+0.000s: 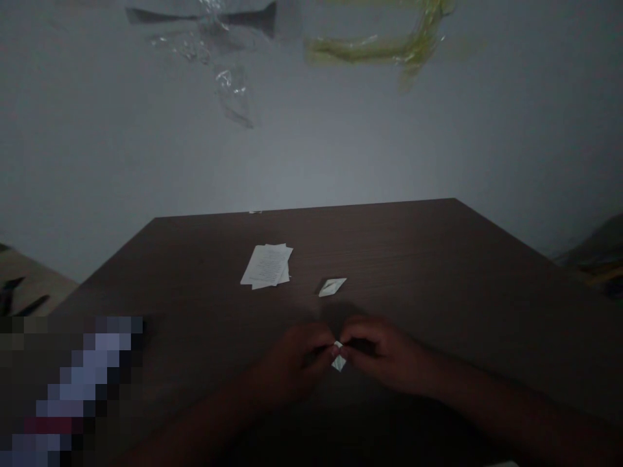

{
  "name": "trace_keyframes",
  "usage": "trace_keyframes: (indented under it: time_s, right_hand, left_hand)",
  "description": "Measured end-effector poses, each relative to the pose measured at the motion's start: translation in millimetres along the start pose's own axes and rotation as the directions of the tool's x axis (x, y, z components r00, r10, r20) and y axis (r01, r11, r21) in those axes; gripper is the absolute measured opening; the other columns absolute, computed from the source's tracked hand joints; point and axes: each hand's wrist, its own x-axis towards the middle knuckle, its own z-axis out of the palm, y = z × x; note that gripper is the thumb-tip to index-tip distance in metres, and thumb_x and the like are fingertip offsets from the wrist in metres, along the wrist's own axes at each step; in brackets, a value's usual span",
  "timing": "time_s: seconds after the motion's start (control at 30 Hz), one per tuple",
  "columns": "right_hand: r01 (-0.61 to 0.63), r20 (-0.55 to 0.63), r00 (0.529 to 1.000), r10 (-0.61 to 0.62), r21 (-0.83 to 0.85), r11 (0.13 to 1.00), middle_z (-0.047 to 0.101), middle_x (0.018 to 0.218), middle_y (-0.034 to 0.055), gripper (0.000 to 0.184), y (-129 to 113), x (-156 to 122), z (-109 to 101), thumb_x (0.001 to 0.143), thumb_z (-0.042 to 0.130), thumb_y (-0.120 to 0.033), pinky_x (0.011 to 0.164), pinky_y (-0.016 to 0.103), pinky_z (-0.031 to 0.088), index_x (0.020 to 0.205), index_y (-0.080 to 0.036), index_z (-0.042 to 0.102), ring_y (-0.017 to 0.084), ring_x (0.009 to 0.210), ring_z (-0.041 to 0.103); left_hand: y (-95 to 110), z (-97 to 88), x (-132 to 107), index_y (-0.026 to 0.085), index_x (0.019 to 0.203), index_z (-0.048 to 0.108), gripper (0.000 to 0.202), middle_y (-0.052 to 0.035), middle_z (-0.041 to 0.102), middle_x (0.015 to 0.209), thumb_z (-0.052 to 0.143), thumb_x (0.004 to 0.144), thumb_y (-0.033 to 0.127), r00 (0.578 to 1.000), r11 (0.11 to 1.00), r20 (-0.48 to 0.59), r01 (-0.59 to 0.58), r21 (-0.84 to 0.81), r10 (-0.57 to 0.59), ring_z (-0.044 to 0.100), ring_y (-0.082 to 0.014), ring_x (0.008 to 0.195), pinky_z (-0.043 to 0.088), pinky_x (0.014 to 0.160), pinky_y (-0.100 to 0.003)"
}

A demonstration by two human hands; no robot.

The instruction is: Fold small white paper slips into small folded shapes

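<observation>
My left hand (296,360) and my right hand (382,353) meet over the near middle of a dark brown table (438,259). Both pinch a small folded white paper piece (339,360) between their fingertips, and only a corner of it shows. Just beyond the hands lies another small folded white paper shape (332,287), flat on the table. Further back and to the left sits a small stack of white paper sheets (267,266). The scene is dim.
A pale wall rises behind the table, with clear plastic scraps (233,91) and yellowish tape (379,48) stuck high on it. A blurred-out patch (73,389) covers the near left. Dark objects lie at the far left edge (14,295).
</observation>
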Motion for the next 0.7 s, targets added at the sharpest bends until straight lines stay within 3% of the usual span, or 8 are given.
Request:
trace_keyframes:
  time_s: [0.27, 0.43, 0.57, 0.7]
  right_hand:
    - [-0.044, -0.008, 0.999, 0.045, 0.053, 0.998, 0.072, 0.083, -0.0001, 0.027, -3, 1, -2, 0.111, 0.075, -0.044, 0.075, 0.033, 0.050, 0.093, -0.025, 0.080, 0.019, 0.078, 0.065]
    - [-0.058, -0.095, 0.994, 0.063, 0.061, 0.996, 0.072, 0.083, -0.0001, 0.025, 1, 2, -1, 0.109, 0.074, -0.042, 0.076, 0.034, 0.050, 0.092, -0.025, 0.080, 0.020, 0.078, 0.065]
    - [-0.104, -0.196, 0.973, 0.125, 0.112, 0.988, 0.070, 0.082, -0.0002, 0.030, 5, 3, 0, 0.108, 0.076, -0.051, 0.078, 0.035, 0.053, 0.093, -0.025, 0.077, 0.020, 0.079, 0.064]
    - [-0.149, -0.258, 0.945, 0.200, 0.204, 0.968, 0.069, 0.086, 0.0005, 0.035, 11, 4, -3, 0.104, 0.082, -0.058, 0.074, 0.033, 0.053, 0.095, -0.025, 0.075, 0.020, 0.080, 0.063]
  left_hand:
    - [-3, -6.2, 4, 0.024, 0.087, 0.070, 0.034, 0.0006, 0.067, 0.082, 0.061, 0.117, 0.036, 0.998, 0.999, 0.064, -0.011, -0.048, 0.014, 0.067, -0.0198, 0.078, 0.047, 0.077, -0.030]
    - [2, -7.7, 8, 0.023, 0.085, 0.072, 0.033, 0.0020, 0.065, 0.078, 0.062, 0.115, 0.029, 0.999, 0.999, -0.044, -0.026, -0.039, 0.024, 0.066, -0.0185, 0.074, 0.046, 0.073, -0.029]
    - [0, -11.5, 9, 0.023, 0.082, 0.073, 0.033, 0.0007, 0.068, 0.078, 0.062, 0.112, 0.029, 0.989, 1.000, -0.150, 0.002, -0.003, -0.003, 0.067, -0.0191, 0.075, 0.049, 0.073, -0.031]
    - [-11, -13.9, 7, 0.024, 0.094, 0.080, 0.021, -0.0033, 0.080, 0.094, 0.071, 0.106, 0.038, 0.944, 0.986, -0.293, 0.123, -0.117, -0.152, 0.076, -0.0233, 0.089, 0.058, 0.084, -0.035]
